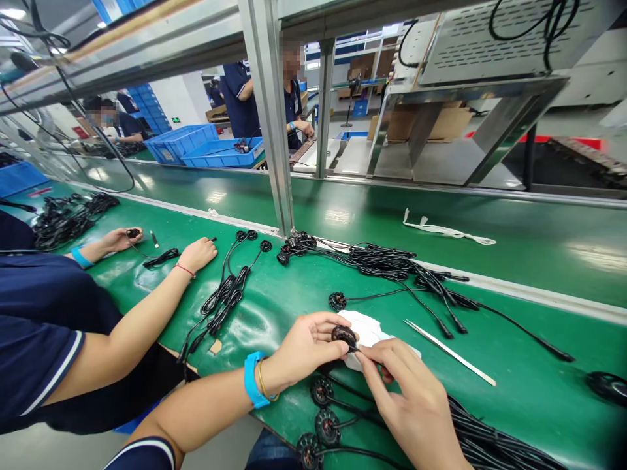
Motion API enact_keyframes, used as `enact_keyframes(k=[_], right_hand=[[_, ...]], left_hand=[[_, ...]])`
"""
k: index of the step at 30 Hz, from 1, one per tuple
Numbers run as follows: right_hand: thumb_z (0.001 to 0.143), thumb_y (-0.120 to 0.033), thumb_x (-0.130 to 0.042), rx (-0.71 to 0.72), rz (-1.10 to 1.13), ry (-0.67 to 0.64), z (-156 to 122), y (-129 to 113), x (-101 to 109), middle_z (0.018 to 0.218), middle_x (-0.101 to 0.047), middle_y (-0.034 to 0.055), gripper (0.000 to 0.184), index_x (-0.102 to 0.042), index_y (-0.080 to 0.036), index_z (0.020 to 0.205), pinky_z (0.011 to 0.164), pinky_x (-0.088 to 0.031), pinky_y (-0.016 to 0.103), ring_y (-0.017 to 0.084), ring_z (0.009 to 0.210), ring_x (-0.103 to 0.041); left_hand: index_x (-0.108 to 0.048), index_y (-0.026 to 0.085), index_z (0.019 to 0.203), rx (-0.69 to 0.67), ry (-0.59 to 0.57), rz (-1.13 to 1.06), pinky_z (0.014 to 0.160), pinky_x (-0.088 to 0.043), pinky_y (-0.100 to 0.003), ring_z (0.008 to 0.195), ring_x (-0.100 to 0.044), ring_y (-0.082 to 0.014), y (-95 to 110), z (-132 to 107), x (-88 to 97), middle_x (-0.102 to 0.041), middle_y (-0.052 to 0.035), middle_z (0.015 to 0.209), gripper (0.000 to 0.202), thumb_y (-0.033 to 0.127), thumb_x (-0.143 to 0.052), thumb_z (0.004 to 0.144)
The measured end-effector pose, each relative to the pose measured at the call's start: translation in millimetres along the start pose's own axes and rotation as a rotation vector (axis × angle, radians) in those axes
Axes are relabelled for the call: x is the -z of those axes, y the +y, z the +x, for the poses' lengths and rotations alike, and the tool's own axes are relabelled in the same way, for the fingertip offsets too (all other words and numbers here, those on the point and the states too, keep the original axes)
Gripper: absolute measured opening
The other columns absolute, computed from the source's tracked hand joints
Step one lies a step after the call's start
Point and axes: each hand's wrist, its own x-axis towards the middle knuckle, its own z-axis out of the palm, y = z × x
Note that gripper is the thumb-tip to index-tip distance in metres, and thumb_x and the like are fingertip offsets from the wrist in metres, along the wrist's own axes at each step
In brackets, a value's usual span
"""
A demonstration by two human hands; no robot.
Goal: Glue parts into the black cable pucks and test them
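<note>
My left hand (304, 341), with a blue band at its wrist, grips a small round black cable head (344, 335) between thumb and fingers. Close beside it, my right hand (409, 386) pinches the black cable where it leaves that head; its fingertips partly cover the cable. Under both hands lies a crumpled white cloth (365, 324). Nearer to me, several like round heads (327, 425) rest on the green bench, their cables running right beneath my right hand to a cable bundle (490, 434). A single cable head (337, 300) lies just beyond the cloth.
A pile of black cables (382, 261) lies by the bench's white strip (529, 292). A thin pale stick (450, 352) sits to the right. At left, a co-worker's hands (196, 255) work beside more cables (228, 294). A metal post (269, 117) rises ahead.
</note>
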Motion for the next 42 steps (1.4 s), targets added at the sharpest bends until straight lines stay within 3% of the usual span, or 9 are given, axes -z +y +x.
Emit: enact_keyframes(k=[14, 19, 23, 27, 31, 36, 39, 42], right_hand=[[0.096, -0.014, -0.055, 0.001, 0.018, 0.026, 0.2, -8.7, -0.6, 0.079, -0.056, 0.0023, 0.010, -0.057, -0.021, 0.089, 0.064, -0.043, 0.026, 0.014, 0.069, -0.054], [0.095, -0.013, -0.057, -0.008, 0.045, 0.024, -3.7, -7.6, -4.0, 0.083, -0.058, 0.0027, 0.008, -0.058, -0.021, 0.094, 0.066, -0.044, 0.026, 0.014, 0.072, -0.055], [0.094, -0.016, -0.060, -0.054, 0.120, 0.039, -2.8, -7.1, -3.6, 0.081, -0.058, 0.0022, 0.008, -0.058, -0.021, 0.089, 0.062, -0.043, 0.026, 0.013, 0.068, -0.053], [0.094, -0.019, -0.061, -0.135, 0.200, 0.036, 0.6, -8.1, -1.3, 0.075, -0.057, 0.0007, 0.012, -0.058, -0.021, 0.082, 0.058, -0.042, 0.025, 0.013, 0.065, -0.053], [0.094, -0.025, -0.061, -0.219, 0.264, 0.038, 4.2, -12.3, 0.5, 0.072, -0.058, 0.0002, 0.019, -0.057, -0.020, 0.076, 0.058, -0.046, 0.024, 0.014, 0.065, -0.056], [0.096, -0.035, -0.058, -0.280, 0.317, -0.028, 11.4, -14.1, 5.4, 0.074, -0.063, 0.0004, 0.025, -0.061, -0.021, 0.075, 0.061, -0.051, 0.023, 0.015, 0.067, -0.061], [0.097, -0.045, -0.053, -0.248, 0.148, -0.126, 10.9, 8.8, 22.7, 0.088, -0.069, 0.0032, 0.028, -0.069, -0.023, 0.088, 0.069, -0.054, 0.027, 0.018, 0.077, -0.066], [0.095, -0.057, -0.044, -0.301, -0.399, -0.060, -0.3, 55.4, 47.5, 0.095, -0.071, 0.0083, 0.043, -0.071, -0.023, 0.096, 0.061, -0.052, 0.036, 0.027, 0.080, -0.066]], left_hand=[[-0.065, 0.014, 0.102, -0.026, 0.001, 0.047, 0.079, -0.053, -0.026, 0.092, -0.072, -0.0194, 6.3, -4.3, -3.7, -0.075, -0.0116, 0.103, 0.032, 0.012, -0.074, 0.071], [-0.065, 0.014, 0.101, -0.129, 0.050, 0.173, 0.081, -0.053, -0.028, 0.095, -0.070, -0.0222, 6.5, -6.4, -8.0, -0.075, -0.0101, 0.102, 0.031, 0.008, -0.067, 0.071], [-0.068, 0.015, 0.101, -0.267, 0.137, 0.351, 0.084, -0.053, -0.029, 0.092, -0.069, -0.0210, 7.1, -12.3, -12.9, -0.074, -0.0079, 0.100, 0.029, 0.009, -0.067, 0.072], [-0.072, 0.017, 0.105, -0.366, 0.137, 0.458, 0.087, -0.053, -0.028, 0.092, -0.068, -0.0200, 8.8, -18.2, -14.9, -0.074, -0.0055, 0.102, 0.030, 0.010, -0.066, 0.076], [-0.072, 0.019, 0.111, -0.340, 0.088, 0.426, 0.091, -0.053, -0.030, 0.099, -0.069, -0.0219, 10.6, -17.9, -13.0, -0.075, -0.0065, 0.108, 0.031, 0.018, -0.071, 0.079], [-0.068, 0.019, 0.117, -0.241, 0.029, 0.213, 0.092, -0.052, -0.032, 0.103, -0.068, -0.0230, 10.7, -11.1, -12.3, -0.074, -0.0087, 0.110, 0.039, 0.019, -0.074, 0.078], [-0.064, 0.015, 0.113, -0.142, 0.069, 0.114, 0.083, -0.053, -0.029, 0.094, -0.070, -0.0209, 10.8, -5.3, -11.6, -0.075, -0.0097, 0.100, 0.040, 0.017, -0.074, 0.075], [-0.065, 0.013, 0.104, -0.097, 0.140, 0.185, 0.075, -0.052, -0.026, 0.087, -0.069, -0.0195, 10.2, 0.2, -8.9, -0.074, -0.0099, 0.095, 0.034, 0.015, -0.073, 0.071]])
